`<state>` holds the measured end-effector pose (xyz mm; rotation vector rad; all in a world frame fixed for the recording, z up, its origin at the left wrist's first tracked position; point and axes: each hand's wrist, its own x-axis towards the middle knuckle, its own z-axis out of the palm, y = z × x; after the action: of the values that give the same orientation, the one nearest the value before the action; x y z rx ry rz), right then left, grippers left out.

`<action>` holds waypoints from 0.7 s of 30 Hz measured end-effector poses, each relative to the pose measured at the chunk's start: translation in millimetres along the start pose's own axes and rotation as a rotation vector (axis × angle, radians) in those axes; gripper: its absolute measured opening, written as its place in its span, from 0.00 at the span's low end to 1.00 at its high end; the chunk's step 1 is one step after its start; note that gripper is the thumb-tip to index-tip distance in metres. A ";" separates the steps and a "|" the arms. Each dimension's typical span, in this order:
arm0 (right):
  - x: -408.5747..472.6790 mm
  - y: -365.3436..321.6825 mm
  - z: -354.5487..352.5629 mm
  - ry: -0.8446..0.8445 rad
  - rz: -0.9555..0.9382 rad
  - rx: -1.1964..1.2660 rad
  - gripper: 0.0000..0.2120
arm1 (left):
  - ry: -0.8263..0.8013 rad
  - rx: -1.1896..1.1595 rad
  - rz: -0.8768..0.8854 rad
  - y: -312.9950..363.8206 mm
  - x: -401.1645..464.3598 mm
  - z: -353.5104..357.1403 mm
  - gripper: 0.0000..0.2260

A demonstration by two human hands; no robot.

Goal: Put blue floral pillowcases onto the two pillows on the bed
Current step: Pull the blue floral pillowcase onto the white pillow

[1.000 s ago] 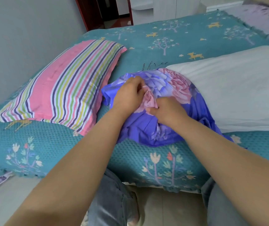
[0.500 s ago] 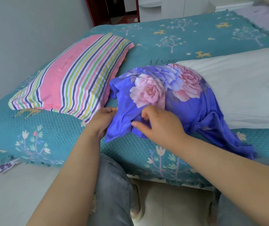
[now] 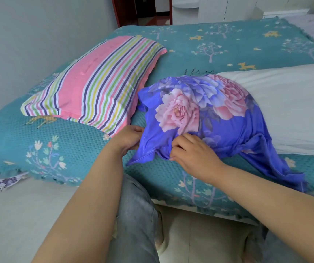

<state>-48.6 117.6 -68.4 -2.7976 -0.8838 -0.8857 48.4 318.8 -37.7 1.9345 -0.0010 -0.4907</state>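
Both hands have come down off the bunched top of the blue floral pillowcase (image 3: 199,114) to its near edge. The left hand (image 3: 127,138) now grips the left hem, the right hand (image 3: 192,152) pinches beside it, and the pink flower lies uncovered.

You see a plain grey wall (image 3: 28,44) on the left and pale floor (image 3: 19,215) below it. A teal bedspread (image 3: 228,44) with tree and deer prints covers the bed. At the far end stand a dark red door frame (image 3: 117,12) and white cabinets (image 3: 218,8), in soft even light.
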 end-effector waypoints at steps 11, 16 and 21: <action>10.1 17.3 -16.4 -0.346 0.348 -0.247 0.18 | 0.058 -0.056 -0.068 11.0 22.5 27.4 0.12; 21.5 21.0 -30.8 -0.309 0.514 -0.090 0.24 | 0.389 -0.250 0.094 18.1 28.4 19.7 0.10; 33.2 34.9 -25.8 -0.174 0.747 -0.049 0.27 | 0.526 -0.034 0.374 28.7 23.6 25.7 0.13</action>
<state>-20.4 99.2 -25.5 -2.8947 0.2035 -0.5430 67.7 279.0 -28.7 1.9203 -0.0157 0.2686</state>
